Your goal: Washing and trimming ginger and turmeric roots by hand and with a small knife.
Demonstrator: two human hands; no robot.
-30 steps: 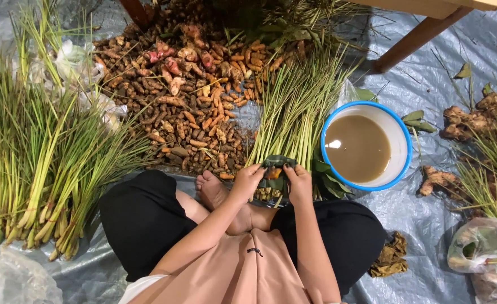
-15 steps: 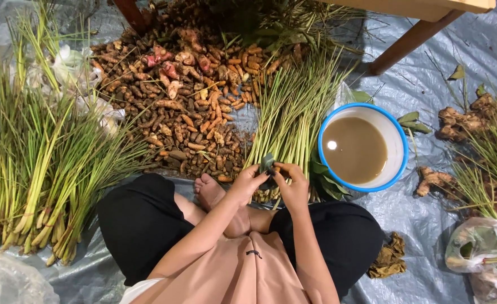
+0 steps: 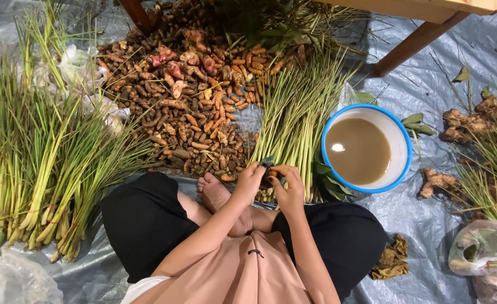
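Green and folded small, a leaf [image 3: 267, 162] is pinched between both sets of fingertips, just above the crossed feet [image 3: 217, 194]. I note the left hand [image 3: 249, 183] closed on its near edge and the right hand [image 3: 286, 186] closed on the far side, thumbs nearly touching.

Risk, in my judgement: the leaf looks thin and could tear if the hands pull apart. If dropped, it could be lost among the stalks [image 3: 293, 121] that lie touching the knuckles. The blue-rimmed bowl [image 3: 404, 163] of brown water sits near the right elbow's swing; a careless reach could tip it onto the plastic sheet [image 3: 428, 219].

Pose: both forearms run forward from the lap, converging, wrists bent slightly inward. The heap of roots [image 3: 192, 112] lies beyond, apart from the hands.
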